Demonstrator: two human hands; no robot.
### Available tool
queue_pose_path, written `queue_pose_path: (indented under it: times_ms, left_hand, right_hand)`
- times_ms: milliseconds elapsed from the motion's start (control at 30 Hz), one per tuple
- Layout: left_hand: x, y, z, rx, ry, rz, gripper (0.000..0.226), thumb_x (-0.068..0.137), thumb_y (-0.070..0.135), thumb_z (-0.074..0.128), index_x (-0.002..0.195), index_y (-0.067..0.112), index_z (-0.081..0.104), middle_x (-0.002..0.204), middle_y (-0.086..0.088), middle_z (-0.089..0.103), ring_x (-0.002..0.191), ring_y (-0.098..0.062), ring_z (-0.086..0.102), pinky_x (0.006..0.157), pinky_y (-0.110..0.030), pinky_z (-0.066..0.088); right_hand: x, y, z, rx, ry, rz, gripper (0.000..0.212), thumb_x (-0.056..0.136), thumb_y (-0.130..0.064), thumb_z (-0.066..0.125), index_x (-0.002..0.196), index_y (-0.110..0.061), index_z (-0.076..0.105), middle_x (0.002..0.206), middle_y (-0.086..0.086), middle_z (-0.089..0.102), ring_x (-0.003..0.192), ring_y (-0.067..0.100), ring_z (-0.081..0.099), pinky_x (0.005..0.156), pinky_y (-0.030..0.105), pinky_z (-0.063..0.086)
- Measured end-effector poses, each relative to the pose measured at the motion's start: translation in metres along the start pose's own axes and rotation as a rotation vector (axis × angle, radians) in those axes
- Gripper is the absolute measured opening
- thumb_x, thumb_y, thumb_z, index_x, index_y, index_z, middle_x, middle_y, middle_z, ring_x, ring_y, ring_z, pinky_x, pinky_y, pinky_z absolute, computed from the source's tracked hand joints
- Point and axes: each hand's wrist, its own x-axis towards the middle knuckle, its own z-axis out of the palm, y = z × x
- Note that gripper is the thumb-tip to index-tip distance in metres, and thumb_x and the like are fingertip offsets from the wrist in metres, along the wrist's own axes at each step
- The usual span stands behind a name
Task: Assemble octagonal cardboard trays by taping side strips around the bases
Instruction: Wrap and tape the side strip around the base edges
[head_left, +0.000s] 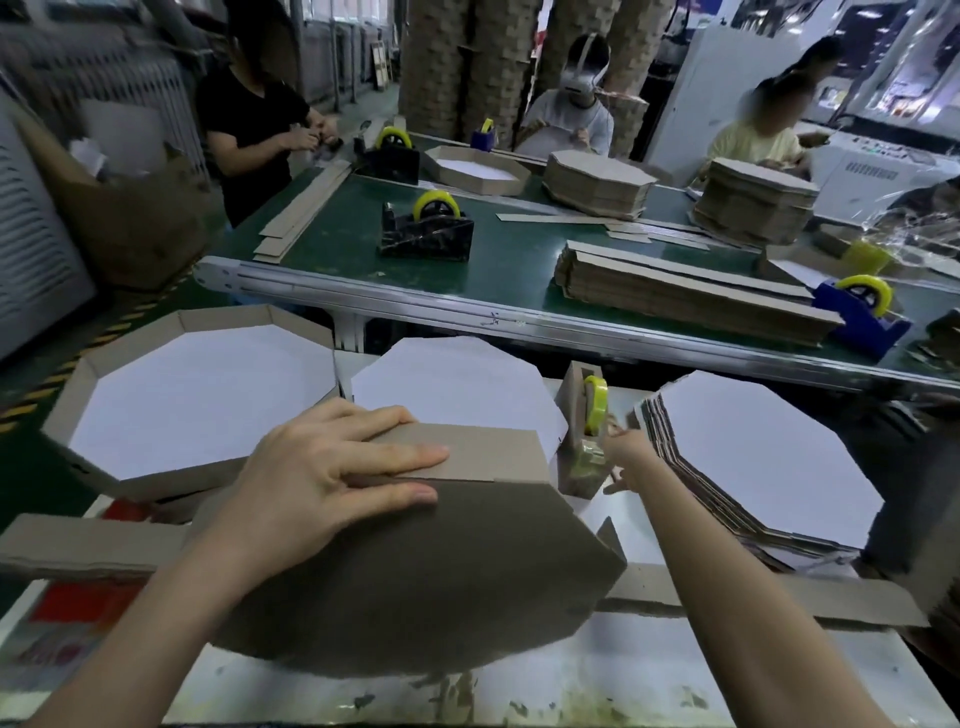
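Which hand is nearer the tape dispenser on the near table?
Right. The right hand reaches right up to the tape dispenser, though contact is unclear. The left hand lies flat on the side strip and brown base, off to the dispenser's left.

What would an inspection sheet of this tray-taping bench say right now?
Surface: white worktable, stained near the front edge.
Job's things: brown base tilted up, side strip against its far edge; tape dispenser; finished tray at left; stack of bases at right; loose strips.
Clutter: red printed sheet at the left edge.
Grips: left grip presses flat on the side strip; right grip reaches to the tape dispenser, fingers blurred.
Cables: nothing seen.
Surroundings: green conveyor table with more dispensers and cardboard stacks; other people working.
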Motion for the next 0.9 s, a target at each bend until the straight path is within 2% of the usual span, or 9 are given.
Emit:
queue_pose_path:
  times_ms: [100,167,267,400,467,600,700,833,900]
  left_hand:
    - [0.010,-0.001,0.004,-0.011,-0.002,-0.002,0.034,0.077,0.078,0.046,0.106,0.066,0.057,0.116,0.044,0.048,0.103,0.000,0.054,0.083,-0.032,0.049]
    - [0.015,-0.002,0.006,-0.006,0.001,-0.019,0.033,0.076,0.074,0.051,0.106,0.063,0.060,0.118,0.039,0.051,0.104,-0.002,0.055,0.085,-0.033,0.050]
    - [0.019,-0.004,0.008,0.000,0.015,-0.045,0.033,0.076,0.070,0.055,0.107,0.060,0.062,0.118,0.036,0.055,0.104,-0.003,0.056,0.085,-0.030,0.047]
    - [0.019,-0.007,0.010,-0.007,0.027,-0.083,0.034,0.075,0.071,0.054,0.107,0.061,0.062,0.120,0.029,0.059,0.106,-0.005,0.057,0.087,-0.028,0.048]
    - [0.017,-0.008,0.011,-0.013,0.037,-0.108,0.035,0.073,0.070,0.056,0.107,0.060,0.063,0.122,0.019,0.063,0.108,-0.006,0.057,0.088,-0.035,0.052]
    - [0.015,-0.007,0.011,-0.007,0.054,-0.142,0.038,0.071,0.070,0.055,0.106,0.058,0.063,0.123,0.015,0.063,0.107,-0.005,0.056,0.088,-0.034,0.051]
    - [0.013,-0.006,0.011,0.001,0.052,-0.144,0.040,0.071,0.069,0.054,0.108,0.057,0.061,0.123,0.013,0.064,0.106,-0.003,0.055,0.087,-0.030,0.050]
    - [0.009,-0.003,0.011,-0.015,0.059,-0.130,0.037,0.071,0.072,0.054,0.108,0.069,0.054,0.124,0.011,0.064,0.106,-0.006,0.056,0.086,-0.036,0.052]
    - [0.007,-0.001,0.011,-0.017,0.067,-0.128,0.041,0.071,0.076,0.052,0.112,0.072,0.048,0.124,0.013,0.063,0.107,-0.006,0.056,0.087,-0.037,0.052]
  right_hand:
    - [0.035,0.010,0.010,-0.058,-0.004,0.034,0.023,0.100,-0.012,0.051,0.119,0.000,0.055,0.118,0.021,0.064,0.111,0.036,0.064,0.095,0.053,0.053]
    - [0.053,0.015,0.015,-0.068,0.014,0.054,0.016,0.100,-0.009,0.049,0.109,0.003,0.054,0.126,0.025,0.061,0.119,0.038,0.060,0.098,0.052,0.051]
    - [0.072,0.016,0.018,-0.038,0.021,0.100,0.015,0.094,-0.002,0.058,0.084,-0.002,0.047,0.114,0.025,0.063,0.107,0.038,0.066,0.091,0.052,0.055]
    - [0.084,0.011,0.018,0.152,-0.024,0.205,0.005,0.095,0.001,0.053,0.100,0.001,0.053,0.088,0.018,0.058,0.076,0.028,0.061,0.072,0.044,0.058]
    - [0.081,0.008,0.017,0.308,-0.021,0.221,0.005,0.095,-0.002,0.053,0.100,-0.004,0.054,0.076,0.013,0.053,0.059,0.021,0.051,0.052,0.032,0.045]
    - [0.070,0.015,0.022,0.577,0.082,0.194,0.009,0.093,-0.013,0.055,0.094,-0.004,0.057,0.066,0.009,0.056,0.047,0.014,0.047,0.044,0.026,0.034]
    - [0.055,0.038,0.028,0.669,0.188,0.125,0.015,0.089,-0.016,0.061,0.096,-0.002,0.062,0.071,0.006,0.061,0.060,0.015,0.056,0.054,0.025,0.043]
    - [0.042,0.075,0.031,0.629,0.182,0.014,0.016,0.086,-0.008,0.070,0.091,0.007,0.067,0.102,0.013,0.063,0.094,0.025,0.061,0.085,0.035,0.051]
    - [0.038,0.083,0.030,0.563,0.138,-0.046,0.018,0.089,-0.008,0.068,0.074,0.000,0.064,0.100,0.009,0.058,0.096,0.023,0.054,0.077,0.029,0.047]
